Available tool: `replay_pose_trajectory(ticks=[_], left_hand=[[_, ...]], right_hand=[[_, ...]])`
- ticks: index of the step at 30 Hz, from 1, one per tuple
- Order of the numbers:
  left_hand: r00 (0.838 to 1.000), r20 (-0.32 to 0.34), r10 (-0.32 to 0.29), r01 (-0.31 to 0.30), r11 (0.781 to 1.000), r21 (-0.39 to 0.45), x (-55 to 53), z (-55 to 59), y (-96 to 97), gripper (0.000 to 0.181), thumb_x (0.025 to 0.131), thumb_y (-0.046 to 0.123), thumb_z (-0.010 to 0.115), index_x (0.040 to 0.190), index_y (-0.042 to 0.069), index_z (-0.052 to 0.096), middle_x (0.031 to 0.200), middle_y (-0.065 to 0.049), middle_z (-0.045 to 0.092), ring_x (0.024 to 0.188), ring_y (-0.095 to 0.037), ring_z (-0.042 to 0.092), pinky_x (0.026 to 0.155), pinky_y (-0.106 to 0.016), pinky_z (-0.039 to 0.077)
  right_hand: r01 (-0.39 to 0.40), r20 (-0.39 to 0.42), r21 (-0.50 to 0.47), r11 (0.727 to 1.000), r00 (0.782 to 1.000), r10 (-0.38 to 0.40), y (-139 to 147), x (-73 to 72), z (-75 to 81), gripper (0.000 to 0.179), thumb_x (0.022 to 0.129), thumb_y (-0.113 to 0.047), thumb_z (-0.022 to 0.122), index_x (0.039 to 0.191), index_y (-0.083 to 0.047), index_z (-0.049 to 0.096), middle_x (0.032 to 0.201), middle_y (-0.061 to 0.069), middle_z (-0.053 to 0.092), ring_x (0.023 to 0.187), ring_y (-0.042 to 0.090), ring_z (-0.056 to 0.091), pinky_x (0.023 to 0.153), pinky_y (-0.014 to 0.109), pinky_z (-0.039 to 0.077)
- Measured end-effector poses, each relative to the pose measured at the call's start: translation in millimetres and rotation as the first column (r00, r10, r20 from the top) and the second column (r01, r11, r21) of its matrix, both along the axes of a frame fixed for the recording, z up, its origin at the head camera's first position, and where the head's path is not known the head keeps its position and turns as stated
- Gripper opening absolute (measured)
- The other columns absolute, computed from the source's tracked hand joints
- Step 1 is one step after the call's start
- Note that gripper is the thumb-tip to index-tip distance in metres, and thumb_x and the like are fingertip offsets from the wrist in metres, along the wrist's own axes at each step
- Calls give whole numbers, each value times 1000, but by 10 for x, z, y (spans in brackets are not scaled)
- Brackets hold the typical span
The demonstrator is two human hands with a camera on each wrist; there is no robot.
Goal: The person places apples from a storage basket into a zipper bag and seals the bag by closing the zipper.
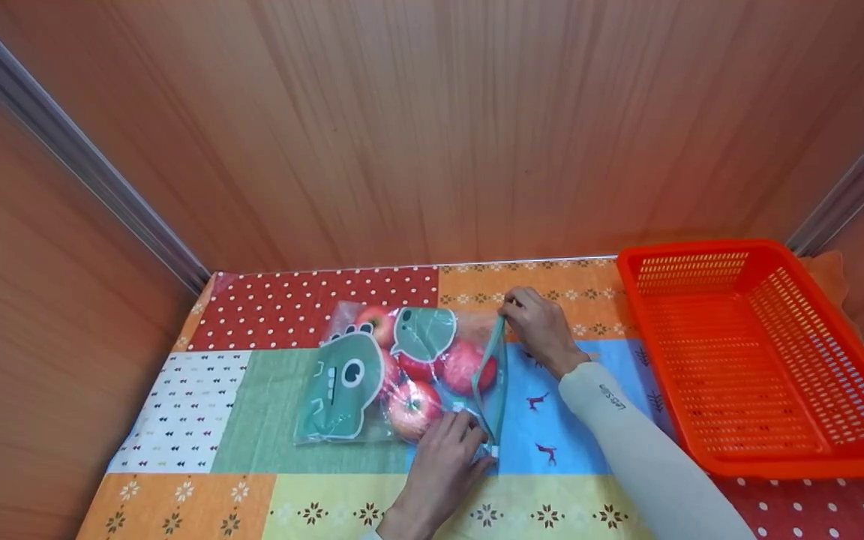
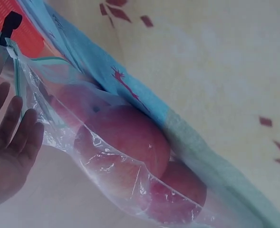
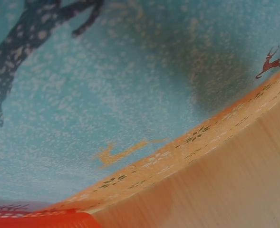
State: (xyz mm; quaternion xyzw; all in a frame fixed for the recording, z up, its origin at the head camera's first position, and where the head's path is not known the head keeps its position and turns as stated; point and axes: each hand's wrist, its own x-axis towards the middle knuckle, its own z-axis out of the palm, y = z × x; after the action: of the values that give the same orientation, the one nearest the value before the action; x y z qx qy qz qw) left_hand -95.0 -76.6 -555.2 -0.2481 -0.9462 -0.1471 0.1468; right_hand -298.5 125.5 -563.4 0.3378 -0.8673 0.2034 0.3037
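A clear zip bag [image 1: 394,442] printed with a green cartoon monster lies on the patchwork cloth, with several red apples [image 1: 413,409] inside. Its green-edged mouth [image 1: 505,390] faces right and gapes a little. My right hand [image 1: 541,326] pinches the far corner of that mouth. At the near corner, beside a small white slider [image 1: 493,451], my left hand [image 1: 443,457] holds the bag's edge between fingers and thumb. In the left wrist view the other fingers [image 2: 23,135] lie against the plastic, close to the apples [image 2: 125,147]. The right wrist view shows mostly cloth.
An orange-red plastic basket [image 1: 732,360] stands to the right of the right forearm. Wood-grain panels [image 1: 432,135] rise behind and on both sides. The cloth [image 1: 349,502] covers the table.
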Motion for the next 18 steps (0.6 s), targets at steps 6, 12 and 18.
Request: replay_pose_trajectory(ticks=[6,12,18], left_hand=[[991,-126,-51,8,946,-323,25,-41,5,25,87,30,87,109,21,77,105,2,65,98,-15,61,89,-29,54],[990,-121,-70,0,870,-494,68,-42,17,34,86,25,90,115,23,73,112,2,65,103,-16,60,93,-30,53],[992,-109,-61,-10,832,-555,81,-45,45,35,89,27,87,119,25,70,114,2,63,102,-15,56,89,-28,50]], right_hand=[[5,1,-11,1000,1000,-5,0,11,12,10,90,-6,83,100,-5,81,101,9,70,92,24,71,80,39,65],[11,8,4,1000,1000,-11,-6,6,6,10,92,-6,82,102,-5,81,102,9,69,93,23,71,81,39,64],[14,-2,-3,1000,1000,-14,-16,6,1,9,92,-6,81,101,-5,81,102,9,70,94,24,71,82,39,64]])
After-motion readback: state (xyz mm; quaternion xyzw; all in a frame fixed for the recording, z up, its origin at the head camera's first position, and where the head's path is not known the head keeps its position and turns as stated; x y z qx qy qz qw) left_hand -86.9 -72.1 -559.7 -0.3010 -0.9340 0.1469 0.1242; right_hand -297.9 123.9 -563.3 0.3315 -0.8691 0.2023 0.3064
